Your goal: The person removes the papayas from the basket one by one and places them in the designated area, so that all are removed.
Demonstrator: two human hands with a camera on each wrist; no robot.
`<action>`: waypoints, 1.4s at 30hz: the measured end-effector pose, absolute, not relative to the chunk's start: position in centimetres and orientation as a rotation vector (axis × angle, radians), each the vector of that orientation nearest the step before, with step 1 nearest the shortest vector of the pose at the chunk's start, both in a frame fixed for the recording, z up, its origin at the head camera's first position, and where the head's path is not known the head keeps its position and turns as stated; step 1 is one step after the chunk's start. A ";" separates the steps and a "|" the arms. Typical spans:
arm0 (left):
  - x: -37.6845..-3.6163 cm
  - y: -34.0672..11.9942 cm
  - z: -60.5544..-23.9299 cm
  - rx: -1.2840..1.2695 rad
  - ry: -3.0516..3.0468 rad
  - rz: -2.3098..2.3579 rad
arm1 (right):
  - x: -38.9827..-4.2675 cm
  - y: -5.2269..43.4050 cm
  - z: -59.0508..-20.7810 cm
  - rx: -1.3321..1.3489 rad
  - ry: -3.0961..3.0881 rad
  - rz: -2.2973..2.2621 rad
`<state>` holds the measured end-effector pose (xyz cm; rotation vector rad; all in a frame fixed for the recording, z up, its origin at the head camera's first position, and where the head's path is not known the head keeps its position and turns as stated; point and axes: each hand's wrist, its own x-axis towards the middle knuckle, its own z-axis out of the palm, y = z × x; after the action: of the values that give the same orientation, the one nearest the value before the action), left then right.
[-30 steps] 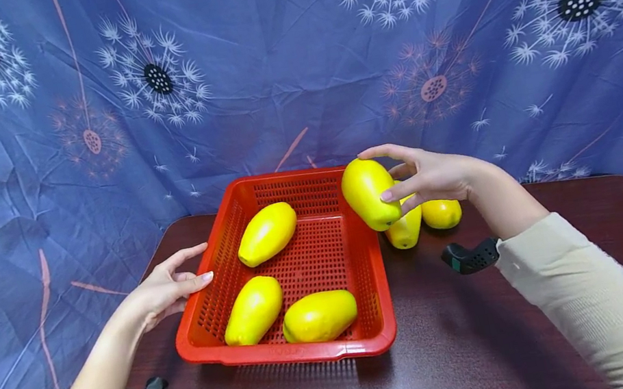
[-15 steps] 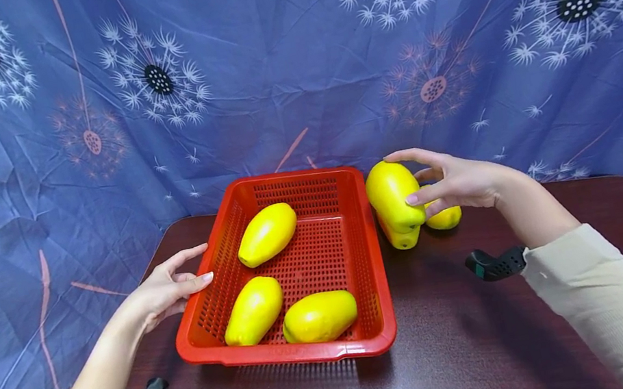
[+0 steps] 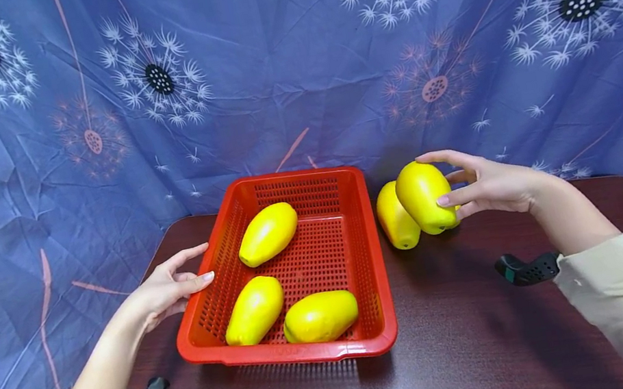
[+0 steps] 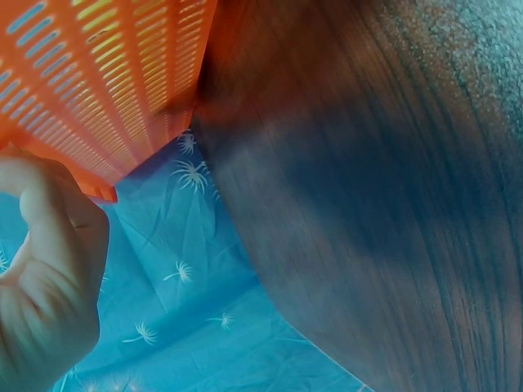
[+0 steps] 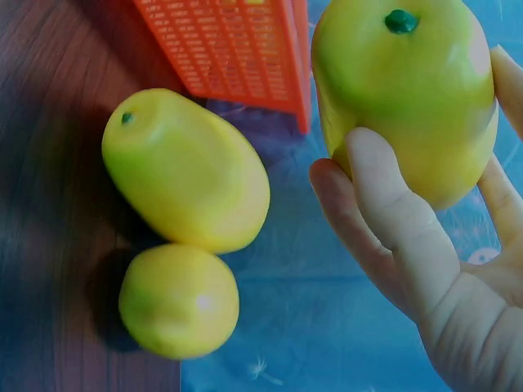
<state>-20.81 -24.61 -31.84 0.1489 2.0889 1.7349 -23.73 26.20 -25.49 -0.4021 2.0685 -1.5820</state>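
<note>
My right hand point(image 3: 488, 184) holds a yellow papaya point(image 3: 423, 195) between thumb and fingers, to the right of the red plastic basket point(image 3: 379, 266). In the right wrist view the green stem stub of the held papaya point(image 5: 404, 98) faces the camera. Two more papayas lie on the table there: a long papaya point(image 5: 188, 175) beside the basket and a rounder-looking papaya point(image 5: 180, 300), mostly hidden behind the held one in the head view. My left hand point(image 3: 168, 289) grips the basket's left rim, thumb tip on the edge. Inside the basket lie a back papaya point(image 3: 268, 233), a front-left papaya point(image 3: 253, 310) and a front-right papaya point(image 3: 320, 316).
The basket stands on a dark reddish-brown table point(image 3: 458, 349). A blue cloth point(image 3: 268, 91) with dandelion prints hangs behind the table and down its left side. Black wrist devices sit at both cuffs, one of them the right wrist device point(image 3: 528, 269).
My right hand has carried the papaya rightward and slightly down, from the basket's right rim past the long papaya to over the farther one. My left hand and the basket have stayed put.
</note>
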 end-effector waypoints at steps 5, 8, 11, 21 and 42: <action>-20.8 -24.6 -31.8 0.150 2.085 1.740 | -23.4 27.5 -26.0 -0.389 2.063 -1.605; -20.9 -24.7 -31.9 0.154 2.077 1.748 | -23.2 28.2 -26.4 -0.369 2.067 -1.611; -20.9 -24.7 -31.9 0.163 2.071 1.748 | -22.9 29.0 -26.9 -0.349 2.061 -1.625; -20.9 -24.7 -31.9 0.153 2.078 1.745 | -22.3 31.2 -28.9 -0.325 2.063 -1.662; -20.8 -24.7 -31.9 0.153 2.076 1.744 | -21.4 34.6 -32.2 -0.230 2.113 -1.663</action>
<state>-20.80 -24.71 -31.95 0.1525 2.0762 1.7441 -21.36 34.60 -32.22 -0.2298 2.1134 -1.6625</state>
